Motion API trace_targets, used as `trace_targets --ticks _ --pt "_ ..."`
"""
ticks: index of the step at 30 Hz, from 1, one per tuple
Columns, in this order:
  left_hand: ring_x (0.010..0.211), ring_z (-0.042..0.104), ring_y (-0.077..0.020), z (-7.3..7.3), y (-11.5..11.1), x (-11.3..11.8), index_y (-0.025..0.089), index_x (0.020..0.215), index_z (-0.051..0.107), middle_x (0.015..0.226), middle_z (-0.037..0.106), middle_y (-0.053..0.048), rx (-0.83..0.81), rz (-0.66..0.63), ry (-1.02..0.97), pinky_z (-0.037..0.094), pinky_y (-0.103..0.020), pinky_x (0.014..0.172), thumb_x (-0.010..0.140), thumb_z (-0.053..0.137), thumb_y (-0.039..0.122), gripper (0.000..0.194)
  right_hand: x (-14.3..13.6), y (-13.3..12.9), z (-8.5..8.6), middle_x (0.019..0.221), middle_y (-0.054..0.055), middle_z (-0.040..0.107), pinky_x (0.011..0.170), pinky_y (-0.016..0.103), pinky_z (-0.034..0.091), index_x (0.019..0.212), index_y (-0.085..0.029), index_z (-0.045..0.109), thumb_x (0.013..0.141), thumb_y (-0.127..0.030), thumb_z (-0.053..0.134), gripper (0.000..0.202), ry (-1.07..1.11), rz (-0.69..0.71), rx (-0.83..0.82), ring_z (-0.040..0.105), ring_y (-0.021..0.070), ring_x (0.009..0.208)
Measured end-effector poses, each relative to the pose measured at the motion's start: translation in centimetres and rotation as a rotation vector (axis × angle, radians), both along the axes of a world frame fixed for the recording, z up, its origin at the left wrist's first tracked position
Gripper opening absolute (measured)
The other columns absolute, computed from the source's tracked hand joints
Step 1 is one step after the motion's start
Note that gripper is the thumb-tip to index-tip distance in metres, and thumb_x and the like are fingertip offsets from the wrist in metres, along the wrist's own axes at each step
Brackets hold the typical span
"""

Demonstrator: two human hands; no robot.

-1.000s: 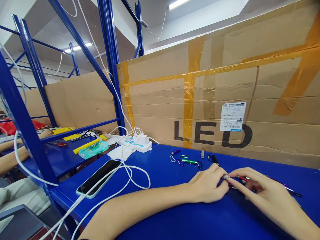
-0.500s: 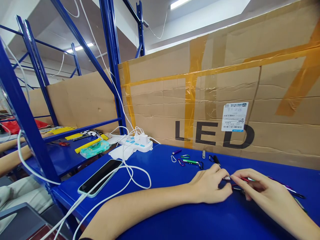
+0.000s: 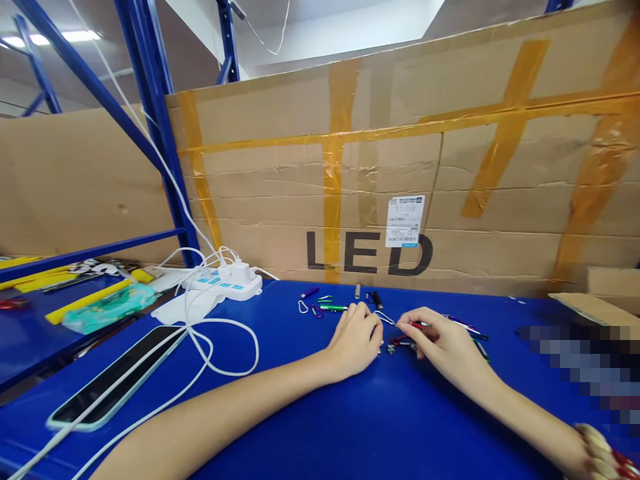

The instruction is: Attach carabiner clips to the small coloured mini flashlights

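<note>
My left hand (image 3: 354,341) rests palm down on the blue table, fingers bent and slightly apart, with nothing visible in them. Beyond its knuckles lies a green pen-like torch (image 3: 333,308). Between the hands is a silver carabiner (image 3: 385,318), one end close to my right fingertips. My right hand (image 3: 440,340) is closed in a pinch around a slim red object (image 3: 421,325), mostly hidden by the fingers. Under and beside it are a dark red piece (image 3: 400,341) and small silver bits (image 3: 391,349).
Behind my hands lie small carabiners (image 3: 317,311), a purple stick (image 3: 310,293), a grey cylinder (image 3: 357,291) and a black one (image 3: 377,300). Slim pens (image 3: 467,327) lie right. Left are a phone (image 3: 120,373), white cables and a power strip (image 3: 233,283). A cardboard wall (image 3: 280,200) stands behind.
The view has turned right. My left hand has drawn away from my right hand and come down on the table. The silver carabiner now shows between them. The right hand keeps its pinch.
</note>
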State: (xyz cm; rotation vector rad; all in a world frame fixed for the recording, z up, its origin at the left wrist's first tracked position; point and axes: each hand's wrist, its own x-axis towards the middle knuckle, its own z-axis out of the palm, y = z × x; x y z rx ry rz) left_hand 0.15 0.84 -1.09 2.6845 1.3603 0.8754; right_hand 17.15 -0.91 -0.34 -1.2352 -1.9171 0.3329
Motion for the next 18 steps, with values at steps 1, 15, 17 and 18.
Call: trace_targets --ticks 1,15,17,18 --pt "0.084 0.044 -0.0173 0.1 -0.1 0.0 0.018 0.079 0.054 0.087 0.048 -0.003 0.025 -0.018 -0.003 0.04 -0.032 0.078 0.09 0.034 0.022 0.023 0.1 0.0 0.0 0.071 0.002 0.062 0.046 0.025 0.045 0.08 -0.021 0.058 0.08 -0.054 0.042 0.036 -0.009 -0.002 0.005 0.053 0.0115 0.043" --pt "0.084 0.049 -0.0137 0.7 0.2 -0.1 0.018 0.076 0.052 0.085 0.048 -0.002 -0.2 0.095 -0.533 0.04 -0.027 0.084 0.093 0.024 0.026 0.034 0.1 -0.7 0.3 0.074 0.001 0.064 0.047 0.025 0.047 0.078 -0.022 0.06 0.082 -0.049 0.043 0.032 -0.131 0.059 0.062 0.054 0.0111 0.043" --pt "0.071 0.051 -0.0129 0.9 0.3 0.1 0.017 0.058 0.049 0.069 0.049 -0.001 -0.33 0.079 -0.602 0.041 -0.025 0.077 0.094 0.016 0.031 0.051 0.1 -0.6 0.1 0.063 0.0 0.063 0.044 0.025 0.046 0.078 -0.023 0.062 0.081 -0.052 0.044 0.034 -0.141 0.055 0.092 0.054 0.0124 0.041" --pt "0.063 0.05 -0.0125 1.0 0.5 0.1 0.017 0.049 0.045 0.059 0.047 -0.001 -0.414 0.061 -0.62 0.042 -0.025 0.074 0.094 0.01 0.033 0.059 0.2 -0.5 -0.1 0.06 -0.001 0.062 0.044 0.025 0.046 0.079 -0.023 0.062 0.08 -0.053 0.045 0.034 -0.145 0.053 0.095 0.054 0.0128 0.04"
